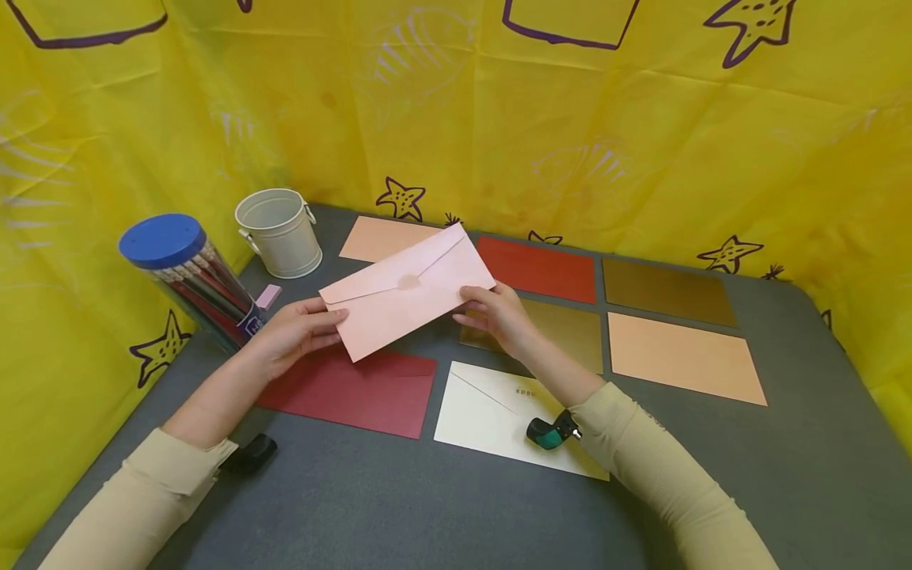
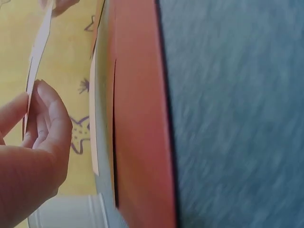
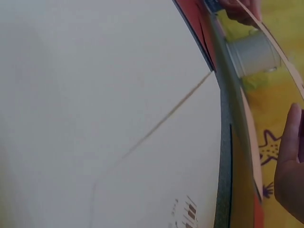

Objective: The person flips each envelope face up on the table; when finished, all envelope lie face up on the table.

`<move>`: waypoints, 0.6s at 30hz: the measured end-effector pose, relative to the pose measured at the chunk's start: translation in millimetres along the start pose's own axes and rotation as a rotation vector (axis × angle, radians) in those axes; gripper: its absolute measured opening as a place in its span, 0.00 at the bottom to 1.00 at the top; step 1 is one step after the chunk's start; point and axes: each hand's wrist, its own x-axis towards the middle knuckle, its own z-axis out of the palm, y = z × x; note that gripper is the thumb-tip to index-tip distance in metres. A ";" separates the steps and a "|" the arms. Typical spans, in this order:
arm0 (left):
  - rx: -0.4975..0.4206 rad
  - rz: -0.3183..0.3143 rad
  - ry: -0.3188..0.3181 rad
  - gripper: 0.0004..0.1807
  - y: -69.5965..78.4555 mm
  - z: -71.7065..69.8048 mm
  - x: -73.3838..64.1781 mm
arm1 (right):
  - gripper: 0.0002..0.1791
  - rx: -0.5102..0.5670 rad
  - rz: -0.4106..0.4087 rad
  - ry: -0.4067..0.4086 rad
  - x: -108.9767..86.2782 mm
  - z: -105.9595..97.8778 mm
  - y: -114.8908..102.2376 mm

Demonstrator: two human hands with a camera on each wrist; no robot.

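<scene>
A pale pink envelope (image 1: 406,289) is held up over the table between both hands, tilted with its right end higher and its flap side showing. At its left end, the left hand (image 1: 302,332) pinches the edge between thumb and fingers; the left wrist view shows the envelope (image 2: 40,45) nearly edge-on. The right hand (image 1: 495,313) grips the opposite end, thumb on the front and fingers behind. Below the left hand lies a dark red envelope (image 1: 356,396). A cream envelope (image 1: 492,404) with small printed marks lies under the right forearm.
Behind the hands lie a peach envelope (image 1: 381,236), a red one (image 1: 541,269) and a brown-gold one (image 1: 670,293). Another gold envelope (image 1: 563,328) and peach envelope (image 1: 684,356) lie nearer. At left stand a white bucket (image 1: 281,237), a blue-lidded pencil tub (image 1: 192,269) and a pink eraser (image 1: 268,297).
</scene>
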 end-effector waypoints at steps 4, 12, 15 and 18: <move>0.053 0.009 0.002 0.22 2.5 -7.5 3.7 | 0.18 -0.137 0.029 0.034 4.9 -7.7 -3.4; 0.270 0.016 0.143 0.35 7.1 -11.1 15.2 | 0.13 -0.563 0.114 -0.003 11.0 -13.4 0.1; 0.326 0.024 0.214 0.37 9.8 -9.4 19.6 | 0.13 -0.597 0.119 -0.014 12.5 -8.2 2.7; 0.398 0.034 0.263 0.39 10.6 -8.9 23.1 | 0.14 -0.626 0.111 -0.018 15.7 -1.9 5.9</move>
